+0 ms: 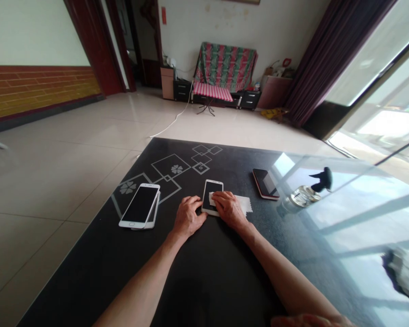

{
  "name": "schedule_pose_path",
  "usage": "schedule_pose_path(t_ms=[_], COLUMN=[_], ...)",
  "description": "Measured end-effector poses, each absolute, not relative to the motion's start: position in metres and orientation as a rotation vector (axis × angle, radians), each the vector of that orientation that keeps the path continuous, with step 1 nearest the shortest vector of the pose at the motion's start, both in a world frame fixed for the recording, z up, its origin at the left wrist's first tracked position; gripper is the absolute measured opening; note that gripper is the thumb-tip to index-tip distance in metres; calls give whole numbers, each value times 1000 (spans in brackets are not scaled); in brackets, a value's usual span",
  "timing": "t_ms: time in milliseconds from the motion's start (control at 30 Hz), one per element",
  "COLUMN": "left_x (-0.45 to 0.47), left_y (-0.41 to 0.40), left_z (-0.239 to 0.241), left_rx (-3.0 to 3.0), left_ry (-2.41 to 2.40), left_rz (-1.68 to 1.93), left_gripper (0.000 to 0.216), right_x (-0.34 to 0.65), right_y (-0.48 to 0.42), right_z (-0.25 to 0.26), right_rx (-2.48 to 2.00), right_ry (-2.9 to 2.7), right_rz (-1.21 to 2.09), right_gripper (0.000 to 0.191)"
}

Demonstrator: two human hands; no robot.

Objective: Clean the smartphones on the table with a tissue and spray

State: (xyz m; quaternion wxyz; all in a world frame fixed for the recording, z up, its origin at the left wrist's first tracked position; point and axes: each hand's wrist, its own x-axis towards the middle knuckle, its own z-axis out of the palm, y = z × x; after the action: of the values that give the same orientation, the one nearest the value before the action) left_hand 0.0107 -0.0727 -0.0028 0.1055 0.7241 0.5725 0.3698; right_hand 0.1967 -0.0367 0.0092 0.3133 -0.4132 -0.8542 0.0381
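A white-framed smartphone [214, 186] lies face up on the dark glossy table [204, 281], its screen black. My left hand [188, 216] grips its left edge, with the fingers by the side and the thumb at the lower corner. Bent fingers of my right hand [229, 209] press a white cloth [244, 204] onto the screen. Part of that cloth, with a zigzag edge, spreads out to the right under the hand. Both the lower right of the phone and the middle of the cloth are hidden by my right hand.
On the left, a white smartphone [141, 206] rests on another phone [153, 215]. To the right lie a dark phone with a reddish edge [266, 184] and a clear spray bottle [304, 197] with a black trigger head. A crumpled grey item [405, 272] sits at the right edge.
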Motion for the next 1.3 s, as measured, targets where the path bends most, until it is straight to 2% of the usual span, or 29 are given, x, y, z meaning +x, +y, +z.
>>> schedule_pose_path(t_ms=[567,1100,1300], left_x=[11,11,11], left_y=[-73,-74,-73], left_z=[-3,1,-2], left_rx=[2237,2211,2200], left_ry=[1661,1659,1656], left_rz=[1109,1082,1077], left_gripper=[22,25,24], right_x=[174,188,177], right_y=[-26,-13,-18], right_z=[16,22,22], right_rx=[-1123,-1488,-1278], right_ry=[-2377,-2253,-2404], right_rz=[93,2,10], right_gripper=[22,27,31])
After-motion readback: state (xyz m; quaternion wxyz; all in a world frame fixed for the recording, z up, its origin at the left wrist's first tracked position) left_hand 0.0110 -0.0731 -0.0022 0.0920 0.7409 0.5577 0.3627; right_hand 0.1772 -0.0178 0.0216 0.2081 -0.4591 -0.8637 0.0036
